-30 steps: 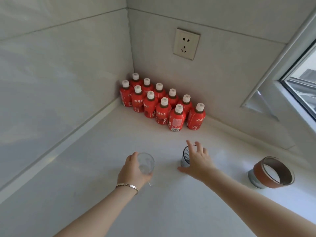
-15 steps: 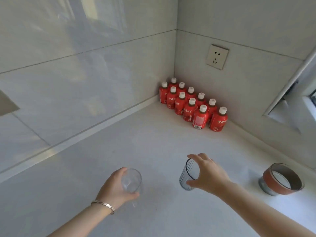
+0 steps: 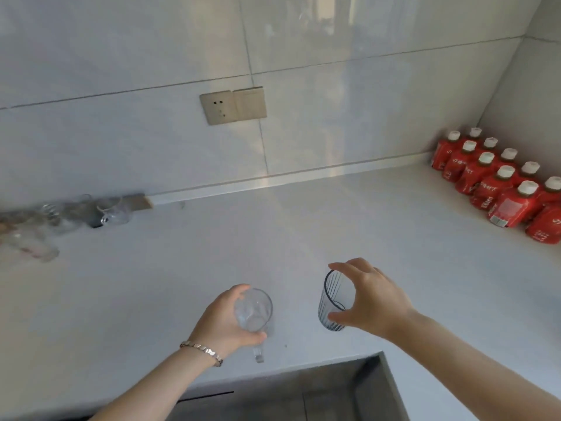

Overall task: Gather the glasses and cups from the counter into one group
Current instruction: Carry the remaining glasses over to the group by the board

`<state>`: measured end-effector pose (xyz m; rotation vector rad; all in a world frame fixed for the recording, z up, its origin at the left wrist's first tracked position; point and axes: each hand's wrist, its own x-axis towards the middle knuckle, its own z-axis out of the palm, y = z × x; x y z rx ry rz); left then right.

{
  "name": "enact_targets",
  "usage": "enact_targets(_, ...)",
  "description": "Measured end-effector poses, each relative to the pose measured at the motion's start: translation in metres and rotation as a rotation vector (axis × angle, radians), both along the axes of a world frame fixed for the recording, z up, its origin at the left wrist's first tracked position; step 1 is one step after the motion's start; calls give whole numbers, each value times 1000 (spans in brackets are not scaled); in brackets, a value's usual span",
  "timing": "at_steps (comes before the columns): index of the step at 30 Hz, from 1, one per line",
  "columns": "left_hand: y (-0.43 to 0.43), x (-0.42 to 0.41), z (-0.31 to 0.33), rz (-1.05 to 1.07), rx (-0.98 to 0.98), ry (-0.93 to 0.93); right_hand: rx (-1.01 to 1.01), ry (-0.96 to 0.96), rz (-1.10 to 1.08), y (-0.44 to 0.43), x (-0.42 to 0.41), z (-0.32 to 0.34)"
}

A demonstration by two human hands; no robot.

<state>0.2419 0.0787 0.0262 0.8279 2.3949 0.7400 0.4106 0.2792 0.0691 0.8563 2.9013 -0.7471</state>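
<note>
The counter [image 3: 349, 226] is now viewed leftward, so a blurred cluster of glassware [image 3: 69, 214] has entered at far left, the likely gathering point. The red bottles [image 3: 498, 183] have shifted to the right edge. 2 vessels are carried: the ribbed tumbler [image 3: 332, 302], enclosed by the right hand [image 3: 376, 299], and the clear mug [image 3: 253, 309], wrapped by the left hand [image 3: 226, 323].

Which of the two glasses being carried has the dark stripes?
The ribbed glass in the right hand: dark rim, vertical lines. The glass in the left hand is plain and clear.
</note>
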Motion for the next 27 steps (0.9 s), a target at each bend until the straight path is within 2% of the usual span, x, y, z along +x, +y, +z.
enact_targets(8,-182,-82,19,286,81,42,29,-14,247,-144,-125,7)
enact_targets(16,-338,-190,29,307,57,106,-10,-40,288,-285,-262,2)
enact_targets(22,-396,-267,28,307,-29,116,-27,-60,285,-338,-339,-4)
enact_targets(27,-400,-337,19,296,-67,145,-23,-60,267,-345,-398,-16)
